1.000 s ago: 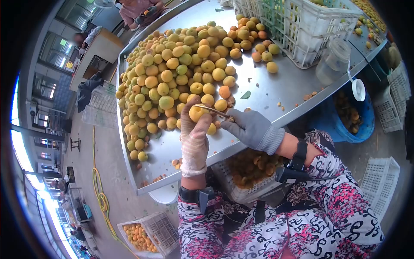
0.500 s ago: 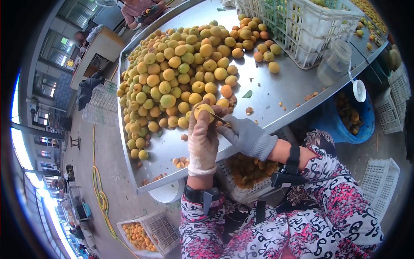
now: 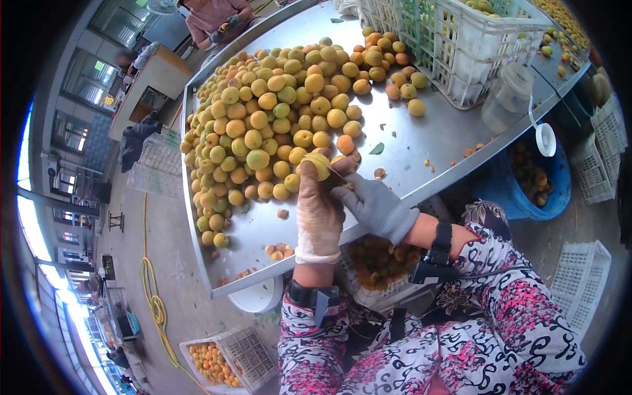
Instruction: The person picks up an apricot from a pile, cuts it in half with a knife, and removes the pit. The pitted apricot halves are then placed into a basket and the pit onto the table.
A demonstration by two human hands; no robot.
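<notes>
My left hand (image 3: pixel 318 214), in a pale, stained glove, is closed around a yellow apricot (image 3: pixel 316 164) above the metal table's near edge. In my right hand (image 3: pixel 382 207), gloved in grey, is a small knife (image 3: pixel 338 174); its thin blade meets the right side of that fruit. The knife's handle is mostly hidden by my fingers. Just beyond both hands lies a large heap of yellow-green and orange apricots (image 3: pixel 257 118). Several apricot pieces (image 3: pixel 279 251) rest on the table near my left wrist.
A white plastic crate (image 3: pixel 461 59) and a clear plastic jar (image 3: pixel 508 99) stand on the metal table (image 3: pixel 408 155). Below the edge are a crate of apricot halves (image 3: pixel 378 263), a blue tub (image 3: pixel 558 191) and a white bucket (image 3: pixel 257 296). Another person (image 3: pixel 217 23) works across the table.
My left hand has turned slightly with the apricot, and its thumb now lies upright along the fruit's near side. The right hand with the knife has shifted slightly left. The view has moved a little.
</notes>
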